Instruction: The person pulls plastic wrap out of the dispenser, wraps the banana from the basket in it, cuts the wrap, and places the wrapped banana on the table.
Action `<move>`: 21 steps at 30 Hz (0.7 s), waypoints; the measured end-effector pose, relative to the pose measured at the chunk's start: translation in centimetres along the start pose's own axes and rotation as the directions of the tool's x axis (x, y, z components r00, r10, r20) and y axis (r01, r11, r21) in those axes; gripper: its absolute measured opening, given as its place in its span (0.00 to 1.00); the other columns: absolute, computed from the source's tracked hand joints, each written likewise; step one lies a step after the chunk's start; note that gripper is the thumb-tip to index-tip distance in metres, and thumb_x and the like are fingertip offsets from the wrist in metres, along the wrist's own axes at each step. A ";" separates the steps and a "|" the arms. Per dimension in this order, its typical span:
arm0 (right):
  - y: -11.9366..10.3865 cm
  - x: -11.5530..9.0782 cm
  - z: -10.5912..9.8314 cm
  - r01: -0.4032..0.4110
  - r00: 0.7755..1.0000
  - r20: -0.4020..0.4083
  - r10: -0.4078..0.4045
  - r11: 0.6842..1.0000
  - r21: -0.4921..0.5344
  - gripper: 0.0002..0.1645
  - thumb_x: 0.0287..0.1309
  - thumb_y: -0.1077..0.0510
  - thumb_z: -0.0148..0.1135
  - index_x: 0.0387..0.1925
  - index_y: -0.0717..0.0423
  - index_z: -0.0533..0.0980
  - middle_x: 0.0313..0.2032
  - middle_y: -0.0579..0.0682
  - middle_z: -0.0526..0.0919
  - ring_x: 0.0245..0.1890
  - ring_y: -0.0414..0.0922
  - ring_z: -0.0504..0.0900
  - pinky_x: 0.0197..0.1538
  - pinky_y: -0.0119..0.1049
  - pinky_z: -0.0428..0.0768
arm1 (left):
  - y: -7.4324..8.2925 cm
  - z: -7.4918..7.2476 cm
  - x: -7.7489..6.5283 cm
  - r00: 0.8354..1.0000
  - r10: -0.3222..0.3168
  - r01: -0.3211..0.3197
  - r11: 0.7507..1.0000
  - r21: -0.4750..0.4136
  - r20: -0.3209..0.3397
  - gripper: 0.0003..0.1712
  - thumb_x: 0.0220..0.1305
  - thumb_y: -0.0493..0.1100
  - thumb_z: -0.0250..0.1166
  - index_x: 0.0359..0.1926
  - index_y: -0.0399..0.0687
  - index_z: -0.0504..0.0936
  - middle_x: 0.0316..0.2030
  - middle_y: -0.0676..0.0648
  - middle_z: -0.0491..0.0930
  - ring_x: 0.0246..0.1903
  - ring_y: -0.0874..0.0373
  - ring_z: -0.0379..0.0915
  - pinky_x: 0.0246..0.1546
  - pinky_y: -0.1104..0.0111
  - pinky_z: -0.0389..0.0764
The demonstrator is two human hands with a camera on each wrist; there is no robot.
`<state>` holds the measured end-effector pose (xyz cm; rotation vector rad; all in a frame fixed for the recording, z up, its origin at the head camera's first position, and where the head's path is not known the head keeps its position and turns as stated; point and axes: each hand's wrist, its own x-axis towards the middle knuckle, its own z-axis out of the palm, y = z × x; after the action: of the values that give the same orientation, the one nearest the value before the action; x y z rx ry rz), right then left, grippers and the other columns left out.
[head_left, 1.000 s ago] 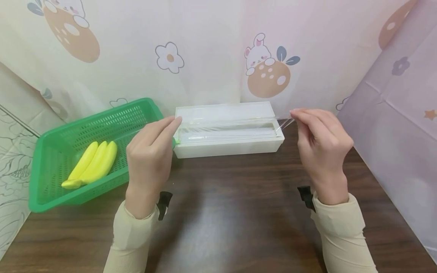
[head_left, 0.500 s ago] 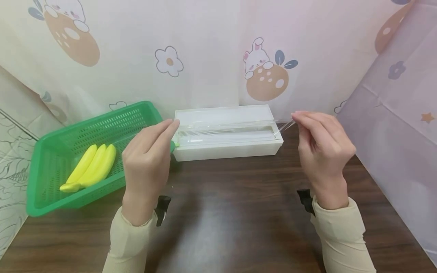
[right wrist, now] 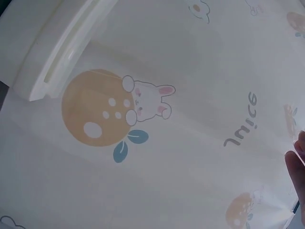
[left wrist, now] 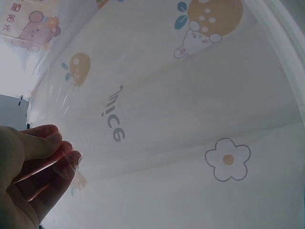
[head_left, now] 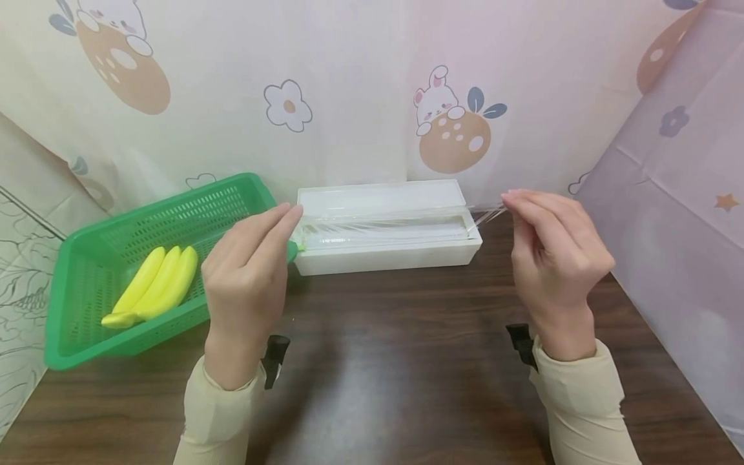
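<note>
Clear plastic wrap stretches between both hands, above a long white dispenser box whose lid stands raised at the back. My left hand pinches one end of the wrap between thumb and fingers, in front of the box's left end. Past the box's right end, my right hand pinches the other end. Close up in the left wrist view, the left fingers hold the thin film. Only the tips of the right hand show in the right wrist view.
At the left is a green basket with several yellow bananas in it. A small light-green piece shows at the box's left corner. The brown wooden table meets a patterned curtain behind the box.
My hands have drawn slightly apart, the left to the left and the right to the right, with the wrap still held. The view has tilted up a little; box and basket look otherwise the same.
</note>
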<state>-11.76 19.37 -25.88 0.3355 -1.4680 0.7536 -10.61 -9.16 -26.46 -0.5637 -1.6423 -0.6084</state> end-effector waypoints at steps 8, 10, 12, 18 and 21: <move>0.1 0.0 -0.3 0.005 1.000 0.004 -0.005 1.000 0.002 0.08 0.57 0.78 0.70 0.27 0.68 0.88 0.28 0.63 0.89 0.29 0.66 0.83 0.52 0.27 0.83 | 0.0 -0.4 0.1 1.000 -0.001 0.001 1.000 -0.006 0.012 0.16 0.63 0.20 0.67 0.45 0.39 0.93 0.38 0.42 0.91 0.34 0.43 0.87 0.36 0.51 0.88; 0.3 0.0 -0.4 0.010 1.000 0.015 -0.010 1.000 -0.002 0.07 0.58 0.76 0.70 0.27 0.67 0.89 0.28 0.62 0.89 0.29 0.65 0.84 0.52 0.27 0.83 | 0.0 -0.5 0.3 1.000 0.003 -0.002 1.000 -0.011 0.020 0.16 0.63 0.20 0.67 0.45 0.39 0.93 0.39 0.41 0.91 0.34 0.43 0.87 0.37 0.51 0.88; 0.5 0.1 -0.4 0.019 1.000 0.018 -0.019 1.000 -0.009 0.07 0.59 0.74 0.71 0.27 0.66 0.89 0.28 0.61 0.89 0.29 0.65 0.84 0.52 0.27 0.83 | 0.0 -0.6 0.5 0.999 0.011 -0.011 1.000 -0.012 0.031 0.16 0.63 0.21 0.68 0.45 0.39 0.92 0.39 0.41 0.91 0.35 0.43 0.87 0.38 0.51 0.88; 1.0 0.8 -0.2 0.031 0.999 0.011 -0.031 0.999 -0.021 0.09 0.62 0.71 0.70 0.27 0.63 0.90 0.28 0.60 0.90 0.28 0.65 0.83 0.50 0.23 0.80 | -0.1 -0.6 1.6 0.999 0.026 -0.026 1.000 0.011 0.039 0.14 0.65 0.23 0.68 0.45 0.39 0.93 0.39 0.41 0.91 0.35 0.43 0.88 0.40 0.50 0.89; 1.0 1.1 -0.1 0.029 0.999 0.014 -0.029 0.999 -0.027 0.09 0.62 0.71 0.71 0.27 0.64 0.90 0.28 0.60 0.90 0.28 0.65 0.83 0.49 0.21 0.78 | -0.1 -0.5 2.0 0.999 0.028 -0.028 0.999 0.018 0.028 0.13 0.65 0.23 0.68 0.44 0.39 0.93 0.38 0.41 0.91 0.35 0.43 0.88 0.40 0.50 0.89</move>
<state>-12.38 20.47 -25.05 0.3408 -1.4825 0.7087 -10.66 -9.53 -24.40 -0.5833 -1.6617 -0.5666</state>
